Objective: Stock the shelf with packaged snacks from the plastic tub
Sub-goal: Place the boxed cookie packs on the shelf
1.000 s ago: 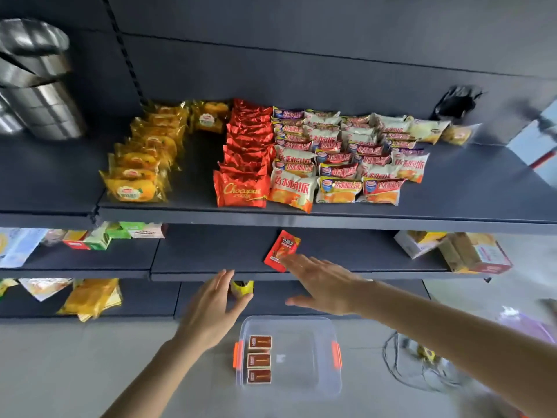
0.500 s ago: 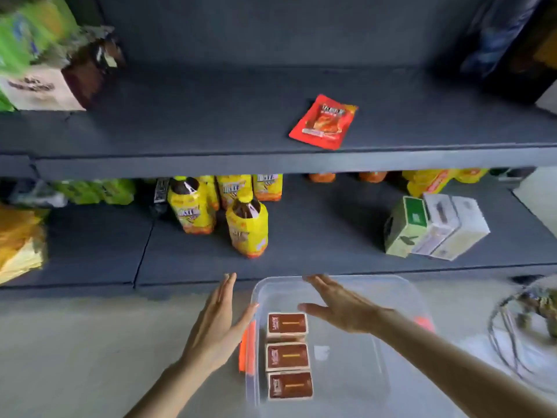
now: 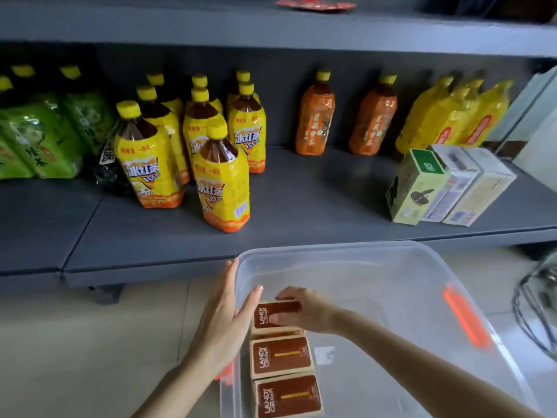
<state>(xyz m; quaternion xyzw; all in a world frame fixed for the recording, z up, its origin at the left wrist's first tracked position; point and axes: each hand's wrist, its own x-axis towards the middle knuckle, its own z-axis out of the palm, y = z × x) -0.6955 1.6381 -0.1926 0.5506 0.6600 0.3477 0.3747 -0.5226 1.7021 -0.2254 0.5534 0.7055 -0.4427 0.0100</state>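
A clear plastic tub [image 3: 391, 257] with orange latches sits on the floor below the shelves. Three brown snack boxes lie in a row along its left wall. My right hand [image 3: 304, 312] is inside the tub and grips the farthest brown box [image 3: 265, 316], fingers curled over its far edge and thumb on its top. The other two brown boxes [image 3: 281, 356] lie nearer to me. My left hand [image 3: 223, 315] is flat and open against the tub's left wall, thumb over the rim. A red snack packet [image 3: 315, 4] lies on the shelf above.
The lower shelf [image 3: 301, 200] holds yellow iced-tea bottles [image 3: 221, 179], orange bottles [image 3: 315, 116], green packs [image 3: 39, 137] at left, yellow packs and three cartons [image 3: 446, 185] at right. A coil of cable [image 3: 536, 303] lies on the floor to the right.
The view dropped closer to the tub. My right hand went down into the tub and took hold of the farthest brown box. My left hand moved against the tub's left wall.
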